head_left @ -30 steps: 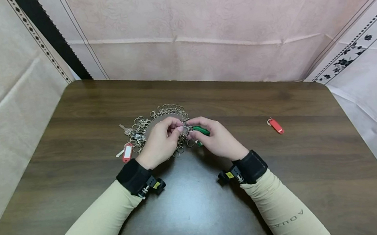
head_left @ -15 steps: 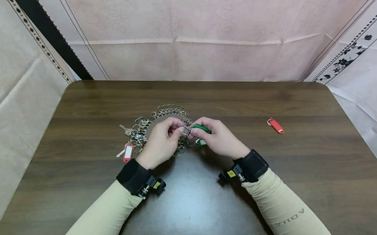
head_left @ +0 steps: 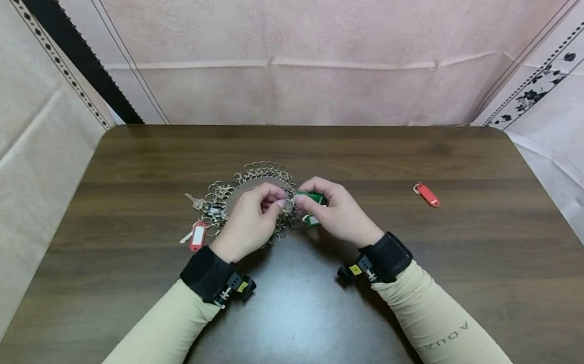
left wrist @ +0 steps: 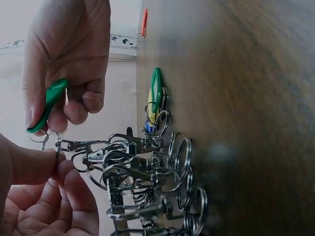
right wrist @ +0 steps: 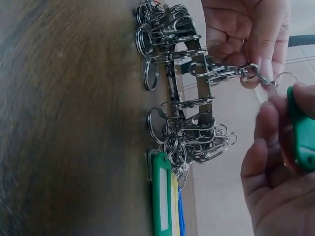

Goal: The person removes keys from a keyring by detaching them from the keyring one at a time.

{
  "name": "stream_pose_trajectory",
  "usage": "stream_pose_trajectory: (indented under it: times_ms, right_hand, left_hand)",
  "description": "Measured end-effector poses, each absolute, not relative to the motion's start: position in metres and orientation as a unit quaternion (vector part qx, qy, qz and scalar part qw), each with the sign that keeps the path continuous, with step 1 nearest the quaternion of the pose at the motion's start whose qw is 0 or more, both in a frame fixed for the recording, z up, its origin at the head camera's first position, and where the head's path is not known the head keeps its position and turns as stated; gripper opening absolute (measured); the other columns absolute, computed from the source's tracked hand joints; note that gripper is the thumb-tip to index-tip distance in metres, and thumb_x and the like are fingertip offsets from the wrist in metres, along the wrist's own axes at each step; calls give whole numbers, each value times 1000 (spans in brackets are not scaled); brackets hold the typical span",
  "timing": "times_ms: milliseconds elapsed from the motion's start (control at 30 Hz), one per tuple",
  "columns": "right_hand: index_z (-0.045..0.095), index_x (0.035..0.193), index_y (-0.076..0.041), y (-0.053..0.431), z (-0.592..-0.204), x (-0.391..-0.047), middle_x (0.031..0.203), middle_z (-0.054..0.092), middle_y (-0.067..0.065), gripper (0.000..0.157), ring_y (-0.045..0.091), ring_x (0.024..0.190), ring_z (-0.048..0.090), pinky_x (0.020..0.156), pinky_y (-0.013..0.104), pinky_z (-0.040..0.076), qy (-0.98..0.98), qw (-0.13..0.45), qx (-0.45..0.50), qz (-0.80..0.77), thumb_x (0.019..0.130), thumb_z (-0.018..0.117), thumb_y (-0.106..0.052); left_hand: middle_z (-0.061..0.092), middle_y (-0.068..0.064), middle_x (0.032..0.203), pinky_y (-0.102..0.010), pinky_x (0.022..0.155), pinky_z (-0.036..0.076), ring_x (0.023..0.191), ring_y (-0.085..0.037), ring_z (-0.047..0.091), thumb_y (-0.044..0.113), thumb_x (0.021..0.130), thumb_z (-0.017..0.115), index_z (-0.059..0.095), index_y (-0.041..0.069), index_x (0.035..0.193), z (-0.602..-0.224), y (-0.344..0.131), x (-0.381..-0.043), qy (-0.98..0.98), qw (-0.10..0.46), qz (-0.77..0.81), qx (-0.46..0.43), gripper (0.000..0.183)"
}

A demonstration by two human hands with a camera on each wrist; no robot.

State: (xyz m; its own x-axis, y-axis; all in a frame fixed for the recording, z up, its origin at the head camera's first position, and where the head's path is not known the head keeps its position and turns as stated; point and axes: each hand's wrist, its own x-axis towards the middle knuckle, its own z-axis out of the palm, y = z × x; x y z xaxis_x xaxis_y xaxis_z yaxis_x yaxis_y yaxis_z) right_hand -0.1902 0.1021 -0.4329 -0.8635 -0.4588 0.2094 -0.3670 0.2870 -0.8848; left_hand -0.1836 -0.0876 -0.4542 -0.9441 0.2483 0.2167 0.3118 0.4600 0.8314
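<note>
A large round metal key holder (head_left: pixel 262 172), hung with several clasps and split rings, lies mid-table under my hands. My left hand (head_left: pixel 249 220) pinches a small split ring (left wrist: pixel 58 146) at the end of one clasp, between thumb and forefinger. My right hand (head_left: pixel 340 207) grips a green key tag (right wrist: pixel 304 135) between thumb and fingers. The tag's thin wire ring (right wrist: pixel 286 81) meets the split ring at my left fingertips; whether they are linked is too small to tell. Another green key tag (right wrist: pixel 161 196) hangs low on the holder, beside yellow and blue tags.
A red key tag with a white label (head_left: pixel 197 236) and a silver key (head_left: pixel 195 200) lie at the holder's left side. Farther right on the brown wooden table (head_left: pixel 482 279) lies a separate red key tag (head_left: pixel 427 194). Pale cloth (head_left: pixel 303 29) hangs behind the table.
The green key tag has turned in my right hand, whose fingers have shifted slightly. The lower green tag shows more from under that hand. My left hand keeps its place.
</note>
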Motion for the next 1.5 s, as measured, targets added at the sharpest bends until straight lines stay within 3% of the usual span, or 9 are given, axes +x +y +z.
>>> stream_pose_trajectory:
  times_ms: [133, 433, 633, 833, 900, 1033, 1133, 1300, 1500]
  right_hand:
    - [59, 96, -1, 106, -447, -198, 91, 65, 25, 11, 33, 81, 62, 68, 24, 51, 799, 37, -259, -541, 96, 56, -12]
    - [52, 94, -3, 110, -463, -204, 92, 65, 30, 19, 38, 82, 64, 71, 60, 52, 780, 62, -234, -576, 95, 58, -21]
    - [55, 99, 3, 106, -453, -198, 93, 63, 34, 15, 43, 83, 62, 73, 61, 52, 779, 66, -228, -580, 95, 57, -12]
    - [63, 103, 4, 101, -434, -187, 88, 62, 34, 16, 42, 79, 59, 66, 35, 53, 804, 54, -230, -545, 96, 55, -9]
    - [63, 101, 4, 101, -433, -187, 87, 62, 32, 16, 41, 80, 60, 67, 38, 54, 809, 56, -228, -539, 96, 54, -9]
    - [63, 98, 1, 103, -448, -195, 83, 62, 23, 18, 38, 80, 62, 74, 60, 51, 802, 75, -218, -552, 97, 55, -15]
    - [63, 95, 0, 104, -455, -199, 80, 62, 16, 20, 36, 77, 63, 72, 61, 51, 798, 78, -214, -558, 96, 56, -19]
    - [61, 96, 5, 101, -446, -195, 81, 64, 24, 19, 36, 74, 62, 64, 41, 55, 799, 67, -212, -558, 96, 56, -14]
    - [61, 95, 0, 104, -460, -202, 78, 63, 17, 18, 36, 75, 62, 66, 54, 53, 800, 59, -207, -561, 95, 57, -18]
  left_hand:
    - [68, -8, 88, -34, 67, 50, 75, -14, 57, 6, 92, 58, 67, 6, 100, -456, -88, -184, -856, 32, -488, -171, 11]
    - [65, -9, 87, -35, 69, 50, 77, -15, 57, 5, 90, 59, 64, 1, 97, -454, -86, -183, -849, 2, -494, -186, 10]
    - [64, -8, 86, -34, 69, 50, 77, -15, 57, 7, 90, 60, 63, 1, 96, -453, -86, -181, -848, -2, -499, -180, 8]
    - [65, -9, 85, -35, 70, 50, 77, -15, 58, 5, 90, 61, 63, 2, 95, -455, -86, -180, -844, 5, -510, -166, 6]
    - [65, -9, 84, -35, 70, 51, 76, -15, 58, 4, 89, 61, 63, 3, 94, -456, -86, -180, -843, 12, -513, -161, 6]
    - [64, -8, 81, -33, 65, 50, 71, -14, 58, 4, 88, 62, 63, 4, 92, -457, -87, -180, -842, 23, -518, -152, 5]
    - [63, -9, 80, -33, 63, 50, 69, -14, 57, 3, 88, 61, 63, 5, 91, -455, -87, -180, -839, 29, -522, -150, 4]
    - [63, -9, 80, -32, 62, 50, 68, -14, 57, 4, 89, 61, 63, 5, 92, -453, -86, -180, -840, 31, -521, -147, 3]
    - [64, -9, 82, -31, 61, 49, 68, -14, 57, 5, 90, 62, 62, 3, 93, -453, -85, -179, -841, 33, -520, -148, 4]
